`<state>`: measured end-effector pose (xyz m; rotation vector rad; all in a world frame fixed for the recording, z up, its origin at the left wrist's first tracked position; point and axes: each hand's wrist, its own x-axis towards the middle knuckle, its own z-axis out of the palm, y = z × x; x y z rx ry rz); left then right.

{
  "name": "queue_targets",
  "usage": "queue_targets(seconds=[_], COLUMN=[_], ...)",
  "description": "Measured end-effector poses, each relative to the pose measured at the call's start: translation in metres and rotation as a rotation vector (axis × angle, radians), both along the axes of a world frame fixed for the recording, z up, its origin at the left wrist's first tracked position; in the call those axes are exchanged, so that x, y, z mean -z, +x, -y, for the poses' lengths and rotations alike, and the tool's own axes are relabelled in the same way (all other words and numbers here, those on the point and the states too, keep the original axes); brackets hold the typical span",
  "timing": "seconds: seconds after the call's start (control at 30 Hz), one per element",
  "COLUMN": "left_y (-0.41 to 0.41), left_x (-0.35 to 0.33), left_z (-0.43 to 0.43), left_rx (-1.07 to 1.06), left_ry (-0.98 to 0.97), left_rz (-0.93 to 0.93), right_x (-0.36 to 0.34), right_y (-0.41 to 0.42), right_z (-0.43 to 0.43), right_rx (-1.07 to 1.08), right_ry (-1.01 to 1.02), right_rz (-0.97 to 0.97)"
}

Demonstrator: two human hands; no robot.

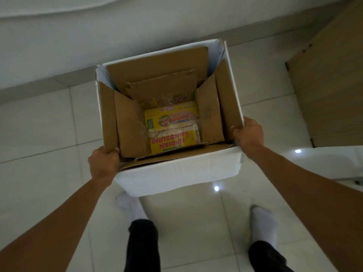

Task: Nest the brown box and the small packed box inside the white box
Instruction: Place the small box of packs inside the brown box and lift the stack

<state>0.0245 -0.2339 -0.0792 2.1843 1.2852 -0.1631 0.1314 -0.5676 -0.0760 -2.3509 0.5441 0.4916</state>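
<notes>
The white box point(176, 175) is held up above the tiled floor, its top open towards me. A brown box point(129, 124) sits inside it with its flaps standing up along the white walls. At the bottom of the brown box lies the small packed box point(172, 132), yellow with red print and clear tape across it. My left hand point(104, 161) grips the near left edge, fingers curled over the brown flap. My right hand point(248, 134) clasps the right wall of the white box at its near corner.
A white wall point(98, 32) with a skirting runs behind the box. A wooden cabinet or door point(330, 85) stands at the right. A white rounded object point(334, 163) sits low right. My feet in white socks point(263, 222) stand on the glossy tiles below.
</notes>
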Motion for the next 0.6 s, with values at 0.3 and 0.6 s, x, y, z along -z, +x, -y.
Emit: queue_targets(seconds=[0.3,0.6], left_y=[0.013,0.061], left_x=[0.022,0.031], left_z=[0.162,0.25], left_rx=[0.018,0.105], left_ry=[0.022,0.03], left_rz=[0.038,0.118], right_x=[0.017,0.012], right_y=[0.02,0.052], right_z=[0.16,0.253], right_rx=[-0.025,0.008], right_ry=[0.015,0.031], right_rz=[0.029,0.053])
